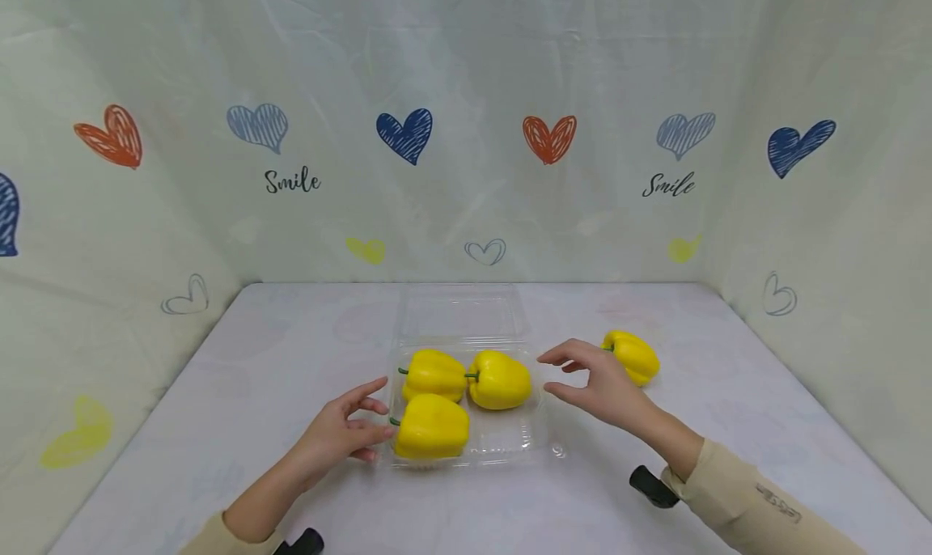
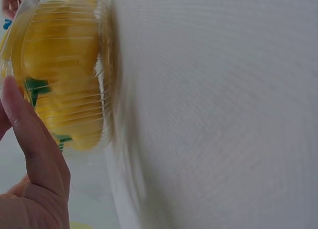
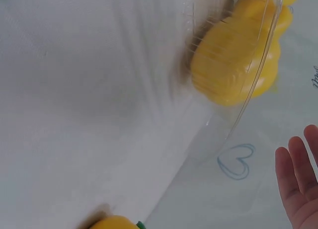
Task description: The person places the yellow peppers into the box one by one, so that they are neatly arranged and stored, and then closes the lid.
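Three yellow bell peppers with green stems lie in a clear plastic clamshell box, its lid folded back flat behind it. Two of them, a left one and a right one, sit at the back; the third, a front pepper, is at the front left. My left hand is at the box's left side, fingers spread and fingertips right at the rim. Just off the right side, my right hand holds nothing, its thumb and fingers apart. Partly behind it lies a loose yellow pepper.
The white table is enclosed by a pale curtain printed with hearts and "Smile". Black wrist devices sit at both sleeves, one by the right cuff.
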Tool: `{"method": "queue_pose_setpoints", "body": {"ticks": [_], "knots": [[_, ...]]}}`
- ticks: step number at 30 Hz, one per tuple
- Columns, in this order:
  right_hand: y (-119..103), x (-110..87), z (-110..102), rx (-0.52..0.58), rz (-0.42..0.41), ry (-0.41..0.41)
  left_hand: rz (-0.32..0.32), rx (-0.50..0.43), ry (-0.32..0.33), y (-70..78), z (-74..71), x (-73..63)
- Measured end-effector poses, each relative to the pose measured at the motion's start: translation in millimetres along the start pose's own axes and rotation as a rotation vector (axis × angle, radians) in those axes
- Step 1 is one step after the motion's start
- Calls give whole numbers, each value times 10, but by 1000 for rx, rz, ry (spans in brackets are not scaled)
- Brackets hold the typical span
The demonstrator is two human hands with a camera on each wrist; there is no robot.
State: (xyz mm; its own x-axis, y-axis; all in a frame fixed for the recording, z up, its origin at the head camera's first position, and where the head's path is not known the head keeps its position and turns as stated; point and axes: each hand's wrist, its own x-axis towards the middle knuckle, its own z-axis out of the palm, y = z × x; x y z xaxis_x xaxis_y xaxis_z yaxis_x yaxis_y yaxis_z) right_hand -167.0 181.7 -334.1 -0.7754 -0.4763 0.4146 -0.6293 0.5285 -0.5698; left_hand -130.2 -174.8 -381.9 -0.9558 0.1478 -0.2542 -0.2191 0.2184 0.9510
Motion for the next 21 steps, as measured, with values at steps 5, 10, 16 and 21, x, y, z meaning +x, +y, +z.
{"method": "queue_pose_setpoints", "body": {"ticks": [5,10,16,21], "knots": [[95,-29,-45,-33,40,23,-4,-7,-9,-5,6,14],[184,-50,-85,-61,75,52,1,-10,-16,-13,9,27],[290,-69,-127,-84,80,91,4,-19,-21,-22,10,27],[388,-80,-182,-112,122,110,10,-21,-22,-11,10,17]]}}
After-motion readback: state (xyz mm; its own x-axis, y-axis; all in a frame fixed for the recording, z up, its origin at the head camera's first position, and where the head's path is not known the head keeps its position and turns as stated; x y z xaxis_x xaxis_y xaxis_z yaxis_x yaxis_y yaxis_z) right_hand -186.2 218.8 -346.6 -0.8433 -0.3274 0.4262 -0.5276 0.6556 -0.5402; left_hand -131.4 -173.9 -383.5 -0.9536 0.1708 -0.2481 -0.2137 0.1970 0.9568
